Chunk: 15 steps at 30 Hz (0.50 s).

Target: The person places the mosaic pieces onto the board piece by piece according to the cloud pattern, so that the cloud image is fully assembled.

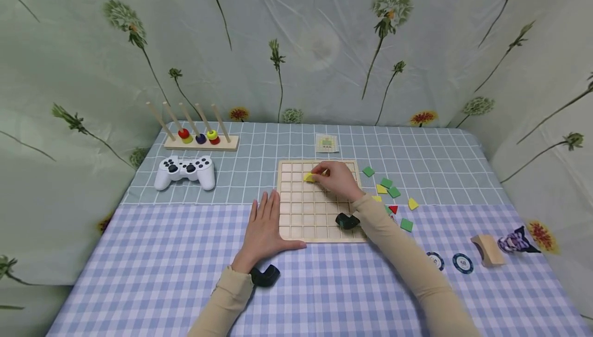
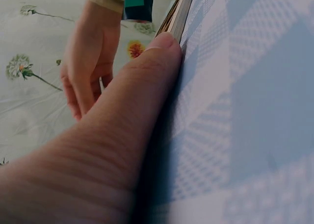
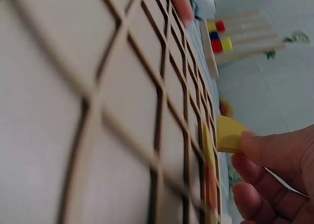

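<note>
My right hand (image 1: 340, 180) pinches a yellow tile (image 3: 228, 135) with one rounded side between thumb and fingers. It is over the far part of a wooden grid board (image 1: 291, 219). In the right wrist view, a second yellow piece (image 3: 208, 143) lies in the grid beside the held tile, with an orange-red patch along it. My left hand (image 1: 264, 231) lies flat at the board's near left corner, fingers straight along its left side. The left thumb (image 2: 164, 45) stretches along the front edge of the board.
Green tiles (image 1: 406, 225), yellow tiles (image 1: 413, 204) and a red triangle (image 1: 393, 209) lie right of the board. A pattern card (image 1: 327, 143) is behind it. A peg stand (image 1: 201, 144) and white game controller (image 1: 185, 171) are left; poker chips (image 1: 463, 263) and a wooden arch (image 1: 488, 250) right.
</note>
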### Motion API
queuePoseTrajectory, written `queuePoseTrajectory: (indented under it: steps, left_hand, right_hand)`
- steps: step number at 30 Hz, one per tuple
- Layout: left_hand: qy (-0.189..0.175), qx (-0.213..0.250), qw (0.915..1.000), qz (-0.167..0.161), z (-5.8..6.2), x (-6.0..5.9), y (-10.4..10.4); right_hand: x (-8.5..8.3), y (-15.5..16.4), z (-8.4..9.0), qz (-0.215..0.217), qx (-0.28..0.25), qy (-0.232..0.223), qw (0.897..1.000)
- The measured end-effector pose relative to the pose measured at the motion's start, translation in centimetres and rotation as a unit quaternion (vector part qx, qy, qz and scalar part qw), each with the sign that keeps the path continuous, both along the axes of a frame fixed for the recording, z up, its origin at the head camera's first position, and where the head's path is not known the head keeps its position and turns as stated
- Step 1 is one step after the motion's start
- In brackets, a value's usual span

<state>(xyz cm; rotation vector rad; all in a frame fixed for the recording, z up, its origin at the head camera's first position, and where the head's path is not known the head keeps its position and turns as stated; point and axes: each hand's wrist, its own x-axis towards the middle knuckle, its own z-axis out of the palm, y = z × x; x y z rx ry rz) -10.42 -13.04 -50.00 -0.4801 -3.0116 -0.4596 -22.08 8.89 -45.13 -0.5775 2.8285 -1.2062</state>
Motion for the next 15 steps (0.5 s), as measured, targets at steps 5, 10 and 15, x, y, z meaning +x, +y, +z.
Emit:
queuePoseTrajectory:
  steps: [5, 10, 15]
  left_hand:
    - [0.006, 0.005, 1.0000, 0.000, -0.1, -0.1, 0.0]
    - [0.003, 0.006, 1.0000, -0.002, -0.1, -0.1, 0.0]
    - [0.014, 0.009, 0.9999, -0.003, -0.1, -0.1, 0.0]
  right_hand:
    - [0.3, -2.1, -0.1, 0.036, 0.008, -0.009, 0.999]
    - [0.3, -3.2, -0.2, 0.059, 0.040, -0.012, 0.997]
    - [0.2, -3.4, -0.3, 0.066, 0.054, -0.021, 0.996]
